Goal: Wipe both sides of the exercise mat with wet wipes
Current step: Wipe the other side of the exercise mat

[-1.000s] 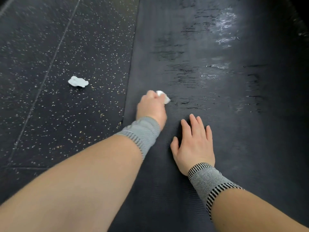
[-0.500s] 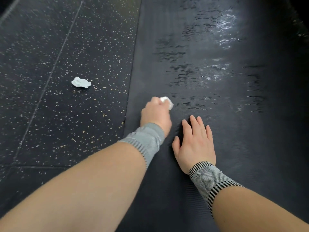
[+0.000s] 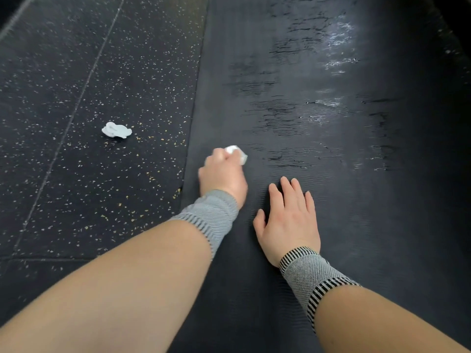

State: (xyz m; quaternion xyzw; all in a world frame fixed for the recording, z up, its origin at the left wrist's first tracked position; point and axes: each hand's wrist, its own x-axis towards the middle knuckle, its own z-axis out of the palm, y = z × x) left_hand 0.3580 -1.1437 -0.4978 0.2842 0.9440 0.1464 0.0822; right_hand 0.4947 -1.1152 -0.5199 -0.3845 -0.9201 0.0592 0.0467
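Head view: left hand (image 3: 223, 174) clamps a wipe (image 3: 235, 152) near the mat's (image 3: 331, 200) left edge; right hand (image 3: 289, 220) rests flat, fingers apart. No writing legible.

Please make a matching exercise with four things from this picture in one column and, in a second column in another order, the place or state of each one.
Things:
1. left hand
2. right hand
3. crumpled wipe
4. exercise mat

Places or states:
A. lies on the speckled floor, beside the mat
B. rests flat, fingers straight
C. shows wet streaks farther up
D. grips a white wet wipe

Pairs: 1-D, 2-B, 3-A, 4-C
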